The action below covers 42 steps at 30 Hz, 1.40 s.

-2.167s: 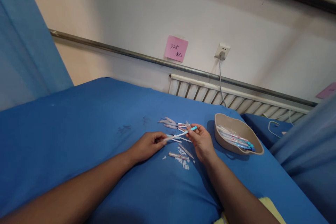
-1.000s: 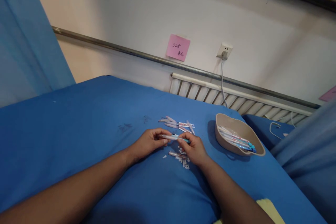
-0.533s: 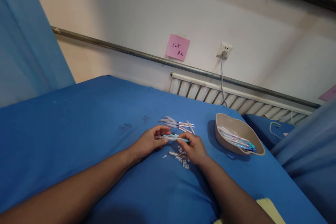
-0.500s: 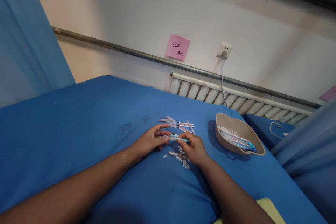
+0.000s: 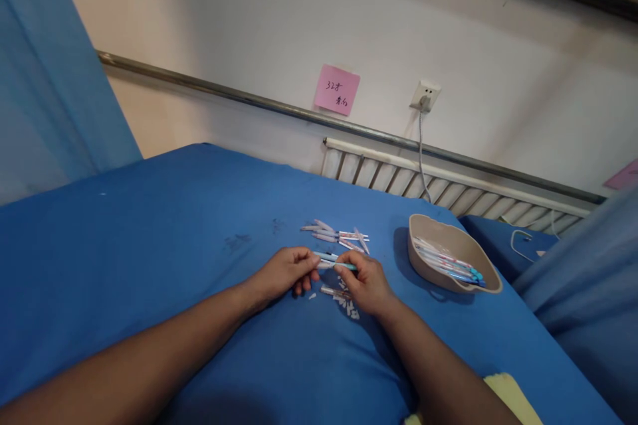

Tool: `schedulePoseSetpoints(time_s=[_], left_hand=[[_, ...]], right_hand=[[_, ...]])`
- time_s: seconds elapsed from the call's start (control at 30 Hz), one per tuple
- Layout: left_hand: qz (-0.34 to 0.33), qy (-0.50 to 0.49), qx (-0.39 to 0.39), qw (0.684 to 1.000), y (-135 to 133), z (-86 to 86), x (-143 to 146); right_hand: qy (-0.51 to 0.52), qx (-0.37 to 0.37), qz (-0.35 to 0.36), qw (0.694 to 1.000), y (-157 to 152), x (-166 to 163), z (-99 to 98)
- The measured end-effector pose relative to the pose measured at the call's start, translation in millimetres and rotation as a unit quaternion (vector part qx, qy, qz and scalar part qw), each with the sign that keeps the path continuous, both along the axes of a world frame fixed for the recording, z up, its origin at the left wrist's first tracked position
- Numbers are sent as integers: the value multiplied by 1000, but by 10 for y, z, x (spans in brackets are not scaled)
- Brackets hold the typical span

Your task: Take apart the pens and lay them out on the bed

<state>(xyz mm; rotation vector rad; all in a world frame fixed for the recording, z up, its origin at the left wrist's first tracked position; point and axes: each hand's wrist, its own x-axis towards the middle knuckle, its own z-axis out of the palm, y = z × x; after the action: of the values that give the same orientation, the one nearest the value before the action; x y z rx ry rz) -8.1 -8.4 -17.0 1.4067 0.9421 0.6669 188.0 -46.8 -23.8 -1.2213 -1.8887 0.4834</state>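
A slim pen (image 5: 327, 265), pale at one end and teal at the other, lies level between my two hands. My left hand (image 5: 290, 269) pinches its left end, the other fingers curled under. Thumb and fingers of my right hand (image 5: 367, 280) close on its teal part. Just behind it is another light-blue pen (image 5: 325, 256); whether it is held or lying on the sheet I cannot tell. Farther back lies a loose group of pens and pen parts (image 5: 326, 236). Small white pieces (image 5: 347, 309) and a clear brownish tube (image 5: 335, 292) lie below my right hand, partly covered by it.
A beige basin (image 5: 491, 272) holding several pens stands at the right on the blue sheet (image 5: 174, 226). Behind are a radiator (image 5: 379, 176), a metal rail (image 5: 239, 97) and a plugged cable (image 5: 422, 153). Blue curtains (image 5: 54, 80) hang at both sides. Yellow cloth (image 5: 511, 398) lies bottom right.
My left hand's spread fingers have closed into a pinch on the pen's left end. My right hand keeps its hold, almost unmoved.
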Motion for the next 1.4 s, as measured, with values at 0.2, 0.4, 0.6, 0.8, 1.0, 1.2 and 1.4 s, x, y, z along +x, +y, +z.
schedulePoseSetpoints(time_s=[0.2,0.4,0.6,0.8,1.0,1.2,1.4], left_hand=[[30,-46,19,998,-37,53,13],[-7,13,-16,1000,-44,3,24],[-1,-5,53,999,-37,40,2],[31,-16,31,999,-33,58,12],[28,-3,6,1000,-9,52,-4],[41,-35,-9,998,11,90,-32],[30,-44,-9,999,-5,58,0]], right_hand=[[-13,-2,-4,1000,-4,-23,18],[1,7,-5,1000,-3,-19,14],[28,-11,4,1000,16,-13,-11],[43,-25,-12,999,30,3,-24],[15,-8,-33,999,19,20,-6],[10,-31,-47,998,40,48,-17],[14,-30,-27,999,37,21,-29]])
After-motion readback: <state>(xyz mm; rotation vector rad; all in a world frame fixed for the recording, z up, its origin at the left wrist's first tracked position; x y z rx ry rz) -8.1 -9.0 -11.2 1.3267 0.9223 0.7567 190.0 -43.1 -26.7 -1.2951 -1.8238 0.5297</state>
